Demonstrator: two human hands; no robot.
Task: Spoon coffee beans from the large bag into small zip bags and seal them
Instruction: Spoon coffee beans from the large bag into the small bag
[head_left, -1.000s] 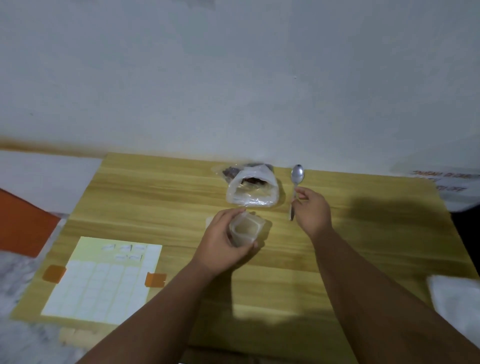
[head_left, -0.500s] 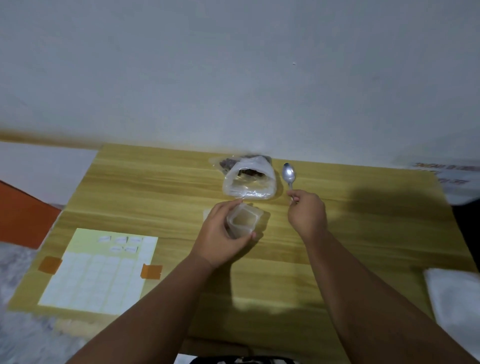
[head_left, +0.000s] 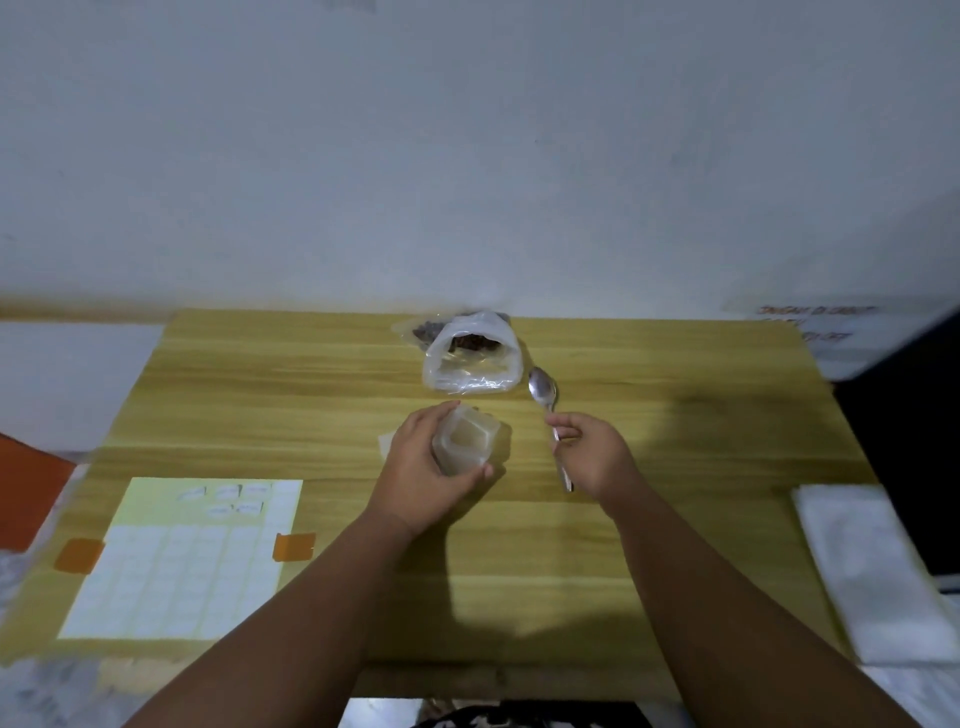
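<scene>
I see the left hand (head_left: 431, 465) curled round the small zip bag (head_left: 470, 440), the right hand (head_left: 592, 452) pinching the spoon (head_left: 543, 387) — mid-handle hidden by fingers.

Yellow-tan wood-grain counter (head_left: 675, 467). Clear large bag (head_left: 470, 374), dark brown beans (head_left: 470, 343). Milky-clear small zip bag (head_left: 467, 441). Silver spoon (head_left: 543, 387). Pale yellow-and-white grid sheet (head_left: 182, 556), orange tape tabs (head_left: 293, 546). Grey-white wall (head_left: 467, 156).

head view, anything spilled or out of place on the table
Nothing stands out. Nothing spilled shows on the table; the large bag lies with its mouth open, coffee beans inside. The left hand holds the small zip bag open; the right hand pinches an empty spoon.
</scene>
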